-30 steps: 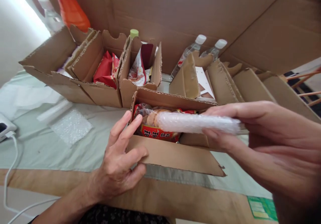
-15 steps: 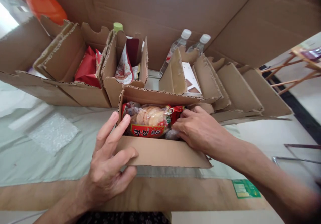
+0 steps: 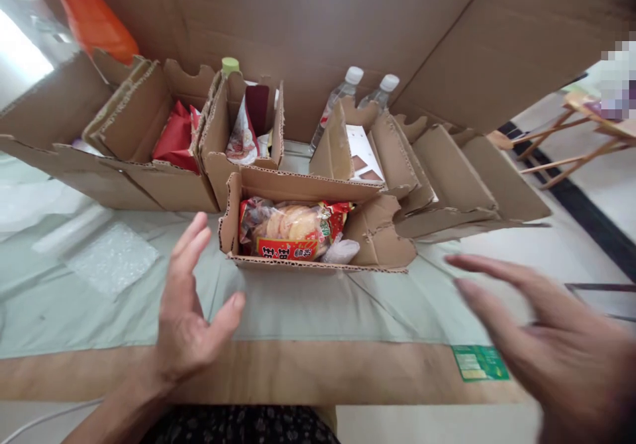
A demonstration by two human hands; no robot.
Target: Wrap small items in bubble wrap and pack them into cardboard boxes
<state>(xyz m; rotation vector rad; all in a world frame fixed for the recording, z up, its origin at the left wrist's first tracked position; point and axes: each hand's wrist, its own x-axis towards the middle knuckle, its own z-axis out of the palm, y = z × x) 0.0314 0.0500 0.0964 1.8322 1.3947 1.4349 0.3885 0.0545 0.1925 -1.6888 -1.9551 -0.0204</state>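
Pale green cloth (image 3: 278, 311) covers a wooden board (image 3: 308, 374) beneath a cardboard wall (image 3: 278, 20) across the top. At frame center, an open box (image 3: 380, 232) holds a red snack bag (image 3: 293, 228) and whitish bundle (image 3: 342, 252). Left hand (image 3: 186, 328), lower left, and right hand (image 3: 556, 338), lower right, have thumbs apart from fingers.

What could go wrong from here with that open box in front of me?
The white-wrapped item could slide if the front box is tipped, since bare cardboard shows to the item's right. The cracker bag beside it might have its contents broken if pressed hard. Neither of your hands steadies the box: the left hand and the blurred right hand are both open and apart from it, so a knock might shift it.
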